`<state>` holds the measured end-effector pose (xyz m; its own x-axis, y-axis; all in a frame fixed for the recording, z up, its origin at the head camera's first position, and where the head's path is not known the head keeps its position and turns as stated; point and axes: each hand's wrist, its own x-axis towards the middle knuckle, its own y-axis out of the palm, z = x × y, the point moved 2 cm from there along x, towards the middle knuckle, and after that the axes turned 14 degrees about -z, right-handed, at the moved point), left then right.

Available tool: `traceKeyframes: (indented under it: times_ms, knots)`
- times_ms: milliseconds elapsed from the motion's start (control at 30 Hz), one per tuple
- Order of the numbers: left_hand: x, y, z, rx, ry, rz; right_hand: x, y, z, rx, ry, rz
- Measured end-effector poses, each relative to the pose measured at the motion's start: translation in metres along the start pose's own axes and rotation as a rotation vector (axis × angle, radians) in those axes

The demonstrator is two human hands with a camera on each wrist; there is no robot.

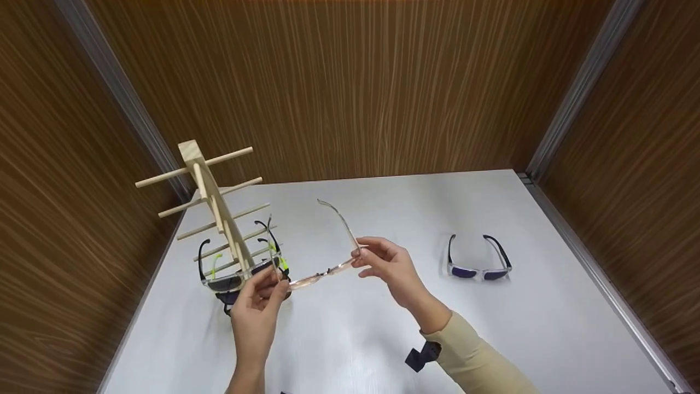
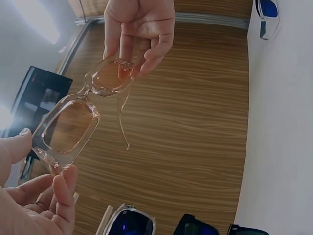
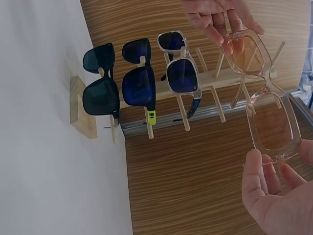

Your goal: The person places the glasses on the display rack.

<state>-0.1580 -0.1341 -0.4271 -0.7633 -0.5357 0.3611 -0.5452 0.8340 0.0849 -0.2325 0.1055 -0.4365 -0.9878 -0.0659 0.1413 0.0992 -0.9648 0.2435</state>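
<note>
Both hands hold a pair of sunglasses with a clear, pinkish frame and light orange-tinted lenses (image 3: 271,122) between them, in the air over the table. My left hand (image 1: 256,309) pinches one end of the frame by its hinge. At the opposite hinge, my right hand (image 1: 392,271) grips the other end. The arms are unfolded and point away from me. Left of and behind my left hand stands a wooden display rack (image 1: 210,191) with rows of pegs. Three pairs of dark-lensed sunglasses (image 3: 139,85) sit on its lower pegs; the upper pegs are bare.
Another pair of sunglasses (image 1: 479,272), with a clear front, dark arms and bluish lenses, lies unfolded on the right of the white table (image 1: 547,328). Brown wood-grain panels (image 1: 355,93) enclose the back and sides. A black strap piece (image 1: 423,355) hangs at my right wrist.
</note>
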Motion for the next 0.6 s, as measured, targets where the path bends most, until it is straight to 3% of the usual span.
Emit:
traceKeyframes:
  times_ms: [367,600]
  knots:
    - [0.003,-0.015,-0.029,0.028,0.088,-0.079,0.007,0.024,0.007,0.020,-0.005,0.066]
    - [0.008,-0.028,-0.023,0.086,0.095,-0.149,0.014,0.041,0.009,0.000,-0.006,0.097]
